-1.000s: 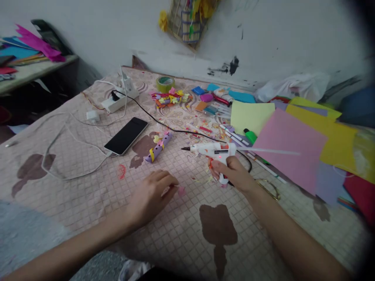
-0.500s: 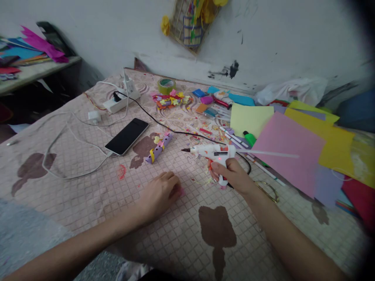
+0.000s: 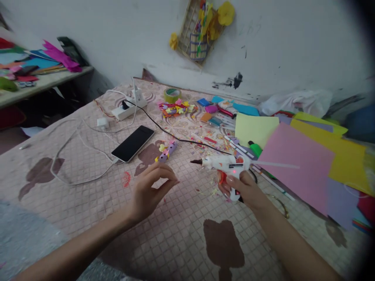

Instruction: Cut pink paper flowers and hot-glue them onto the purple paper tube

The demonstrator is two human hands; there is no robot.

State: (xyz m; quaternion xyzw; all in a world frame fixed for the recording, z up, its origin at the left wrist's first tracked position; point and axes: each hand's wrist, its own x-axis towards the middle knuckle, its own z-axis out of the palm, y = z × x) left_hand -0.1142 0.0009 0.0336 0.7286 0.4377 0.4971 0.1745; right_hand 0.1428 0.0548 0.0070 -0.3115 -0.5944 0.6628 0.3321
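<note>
My right hand (image 3: 238, 183) grips a white hot glue gun (image 3: 222, 163) by its handle, fingers around the orange trigger. The dark nozzle points left, a red light glows on the body, and a clear glue stick (image 3: 278, 164) sticks out of the back. My left hand (image 3: 154, 187) is raised over the table with thumb and fingertips pinched together; whatever they hold, if anything, is too small to make out. Just beyond it lies a purple paper roll (image 3: 169, 150) decorated with small yellow and pink paper shapes, partly hidden by my fingers.
A smartphone (image 3: 133, 143) on a white cable lies left of the roll. Behind are a power strip (image 3: 125, 111), a tape roll (image 3: 172, 95) and a pile of paper flowers (image 3: 177, 108). Coloured sheets (image 3: 299, 164) cover the right side. A black cord (image 3: 187, 140) crosses the middle.
My left hand has lifted off the tabletop, moving slightly left, its thumb and fingertips now visibly pinched. The glue gun stays in my right hand. The camera view has shifted a little.
</note>
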